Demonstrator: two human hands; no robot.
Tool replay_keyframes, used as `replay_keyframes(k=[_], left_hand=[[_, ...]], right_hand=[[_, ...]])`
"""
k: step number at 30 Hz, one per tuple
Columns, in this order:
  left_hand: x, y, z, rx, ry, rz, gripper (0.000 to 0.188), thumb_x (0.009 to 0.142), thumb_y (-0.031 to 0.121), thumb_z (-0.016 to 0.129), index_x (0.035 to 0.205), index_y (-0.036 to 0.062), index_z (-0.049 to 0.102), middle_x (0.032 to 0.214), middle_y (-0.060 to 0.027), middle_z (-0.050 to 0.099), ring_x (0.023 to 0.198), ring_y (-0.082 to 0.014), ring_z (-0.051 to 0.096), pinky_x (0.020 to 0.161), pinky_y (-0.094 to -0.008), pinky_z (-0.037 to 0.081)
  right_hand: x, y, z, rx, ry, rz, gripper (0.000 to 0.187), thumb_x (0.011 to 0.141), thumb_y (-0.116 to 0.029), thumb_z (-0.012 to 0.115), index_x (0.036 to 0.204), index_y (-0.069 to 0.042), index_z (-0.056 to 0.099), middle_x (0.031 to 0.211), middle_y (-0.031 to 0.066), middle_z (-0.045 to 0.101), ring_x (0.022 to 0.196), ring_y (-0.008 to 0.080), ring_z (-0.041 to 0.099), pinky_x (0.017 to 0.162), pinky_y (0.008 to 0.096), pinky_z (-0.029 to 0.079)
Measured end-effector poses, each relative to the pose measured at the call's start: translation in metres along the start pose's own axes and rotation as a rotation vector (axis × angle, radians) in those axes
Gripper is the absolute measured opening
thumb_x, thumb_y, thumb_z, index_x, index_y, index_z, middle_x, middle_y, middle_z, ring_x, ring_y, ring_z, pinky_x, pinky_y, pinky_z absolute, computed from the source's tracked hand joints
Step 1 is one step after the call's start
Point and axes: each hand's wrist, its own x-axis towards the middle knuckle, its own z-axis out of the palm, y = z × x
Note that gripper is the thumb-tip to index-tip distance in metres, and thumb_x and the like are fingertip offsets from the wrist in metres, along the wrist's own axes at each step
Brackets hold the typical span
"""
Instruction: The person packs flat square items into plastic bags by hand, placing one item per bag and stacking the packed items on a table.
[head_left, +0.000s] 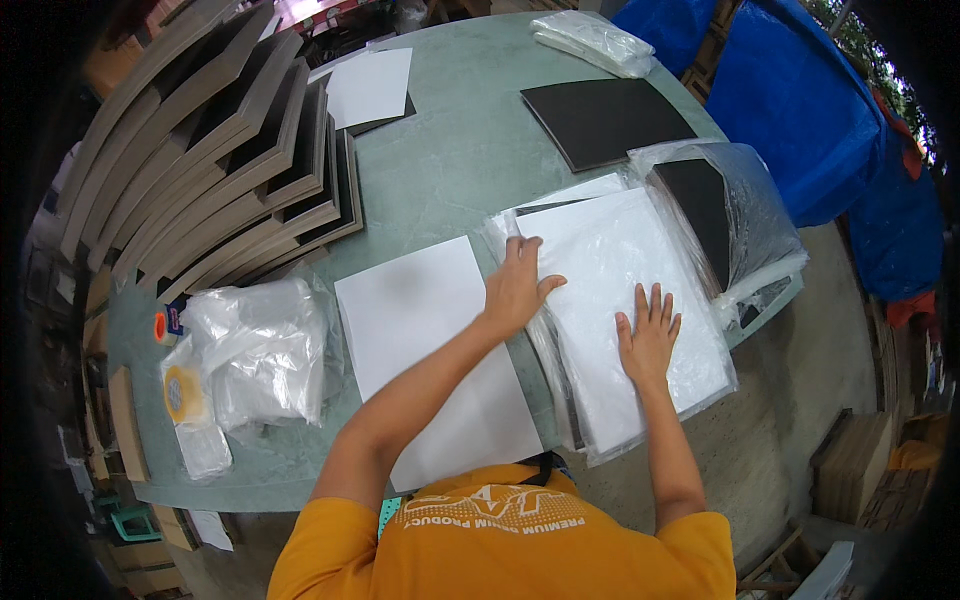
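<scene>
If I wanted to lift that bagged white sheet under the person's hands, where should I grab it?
Probably by its near edge, coming from the near side: the bagged white sheet lies flat, and that edge seems to overhang the table, with floor showing beyond, so fingers could slip underneath.

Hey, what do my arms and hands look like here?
Your left hand and right hand are bare, with no gloves or wristbands visible. The forearms are uncovered too. The short orange-yellow sleeves show no visible markings.
</scene>
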Motion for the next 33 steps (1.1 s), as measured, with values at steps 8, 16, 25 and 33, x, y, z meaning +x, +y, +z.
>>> replay_keyframes(k=[8,16,25,33], left_hand=[[0.069,-0.024,-0.042,-0.693,-0.615,-0.275,0.025,0.078,0.019,0.061,0.082,0.0029,0.041,0.058,-0.0058,0.050,0.043,-0.0112,0.047,0.039,-0.0240,0.039],[0.030,-0.125,-0.167,-0.376,0.186,-0.123,0.026,0.075,0.022,0.063,0.076,0.0019,0.047,0.060,-0.0060,0.050,0.049,-0.0161,0.048,0.046,-0.0293,0.041],[-0.168,-0.148,-0.260,0.664,0.212,-0.118,0.017,0.070,0.021,0.064,0.074,0.0046,0.060,0.080,-0.0067,0.058,0.086,-0.0253,0.048,0.074,-0.0353,0.037],[-0.167,-0.130,-0.260,0.491,0.268,-0.070,0.012,0.070,0.017,0.064,0.074,0.0064,0.062,0.078,-0.0063,0.058,0.082,-0.0254,0.049,0.073,-0.0347,0.037]], right_hand=[[0.017,-0.004,0.003,-0.055,-0.008,-0.045,0.053,0.084,-0.038,0.042,0.129,-0.011,0.033,0.135,0.0154,0.025,0.126,0.0352,0.018,0.100,0.0515,0.011],[0.020,-0.003,0.012,-0.110,0.018,-0.005,0.054,0.083,-0.036,0.044,0.129,-0.011,0.033,0.136,0.0153,0.025,0.126,0.0347,0.018,0.100,0.0513,0.013],[0.058,-0.153,-0.043,0.883,-0.163,-0.270,0.025,0.082,-0.021,0.053,0.097,-0.002,0.057,0.098,0.0104,0.057,0.091,0.0193,0.054,0.082,0.0307,0.040],[0.000,-0.350,0.041,1.760,-1.322,0.239,0.048,0.079,-0.039,0.057,0.099,0.004,0.051,0.094,0.0099,0.054,0.089,0.0170,0.051,0.077,0.0297,0.042]])
